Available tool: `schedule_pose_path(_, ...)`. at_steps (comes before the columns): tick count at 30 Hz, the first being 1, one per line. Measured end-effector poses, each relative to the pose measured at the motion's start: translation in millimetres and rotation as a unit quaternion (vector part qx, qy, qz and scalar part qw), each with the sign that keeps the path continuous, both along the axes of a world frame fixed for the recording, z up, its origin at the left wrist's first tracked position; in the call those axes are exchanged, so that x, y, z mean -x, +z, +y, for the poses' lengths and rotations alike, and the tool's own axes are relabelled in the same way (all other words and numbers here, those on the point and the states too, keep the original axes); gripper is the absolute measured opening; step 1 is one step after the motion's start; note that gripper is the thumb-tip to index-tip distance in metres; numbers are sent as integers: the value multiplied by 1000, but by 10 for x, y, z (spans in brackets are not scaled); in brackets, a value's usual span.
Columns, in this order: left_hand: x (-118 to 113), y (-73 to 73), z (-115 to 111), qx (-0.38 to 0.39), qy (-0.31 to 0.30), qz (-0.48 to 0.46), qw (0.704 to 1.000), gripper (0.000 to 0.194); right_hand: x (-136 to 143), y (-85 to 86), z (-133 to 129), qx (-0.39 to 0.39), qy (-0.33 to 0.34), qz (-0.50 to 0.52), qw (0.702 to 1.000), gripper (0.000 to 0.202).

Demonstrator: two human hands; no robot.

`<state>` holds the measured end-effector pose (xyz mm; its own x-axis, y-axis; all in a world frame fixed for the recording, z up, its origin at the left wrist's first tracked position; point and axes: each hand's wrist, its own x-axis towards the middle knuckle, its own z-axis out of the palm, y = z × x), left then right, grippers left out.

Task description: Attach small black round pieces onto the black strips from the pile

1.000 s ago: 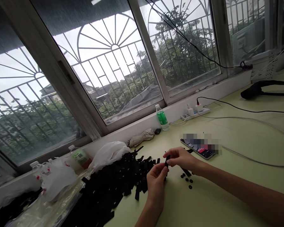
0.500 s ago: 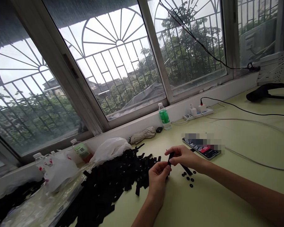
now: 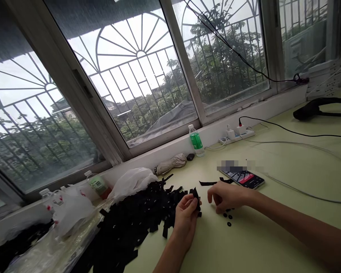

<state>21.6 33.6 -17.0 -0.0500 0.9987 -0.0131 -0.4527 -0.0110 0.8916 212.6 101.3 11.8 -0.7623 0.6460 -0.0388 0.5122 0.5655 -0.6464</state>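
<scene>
My left hand [image 3: 186, 218] pinches a black fabric strip [image 3: 196, 196] upright between thumb and fingers, beside the right edge of a large pile of black strips [image 3: 139, 216]. To its right, my right hand [image 3: 231, 197] is low over the table with fingers bent and index finger apart from the thumb; nothing shows in it. Its fingertips are by several small black rings [image 3: 229, 224], some partly hidden under the hand. Beyond the right hand, loose black strips [image 3: 208, 183] lie on the table near a phone [image 3: 248, 178].
A green-labelled bottle [image 3: 196, 142], a folded umbrella [image 3: 170, 163] and a power strip [image 3: 238, 135] stand along the window wall. White plastic bags [image 3: 71, 206] and another bottle [image 3: 97, 184] are at the left. Cables [image 3: 298, 193] cross the pale green table [image 3: 290, 235].
My right hand has let go of the black strip and moved down and right to the small rings. My left hand keeps the strip, slightly further left.
</scene>
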Motion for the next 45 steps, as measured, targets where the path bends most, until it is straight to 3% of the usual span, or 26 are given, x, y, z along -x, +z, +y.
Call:
schedule_pose_path(5,23,29,2,10,-12,-45,999,21,31,50,-54,-39,-3,-20,999,11)
schedule_pose_path(15,7,55,8,19,-24,-51,998,18,72,74,-150,-141,15,-55,988,24)
schedule_pose_path(27,3,72,-2,21,-43,-44,998,15,56,12,-80,-111,11,-36,993,24)
schedule_pose_path(34,12,62,4,10,-46,-60,997,15,77,47,-119,-49,8,-31,998,17)
schedule_pose_path(38,10,70,-11,10,-51,-45,998,18,134,-12,-93,9,-32,87,996,19)
schedule_pose_path(42,0,70,-22,14,-46,-31,998,19,213,-26,-79,117,-79,270,952,21)
schedule_pose_path(45,-5,52,-17,5,-44,-25,999,19,239,7,-108,184,-98,331,920,23)
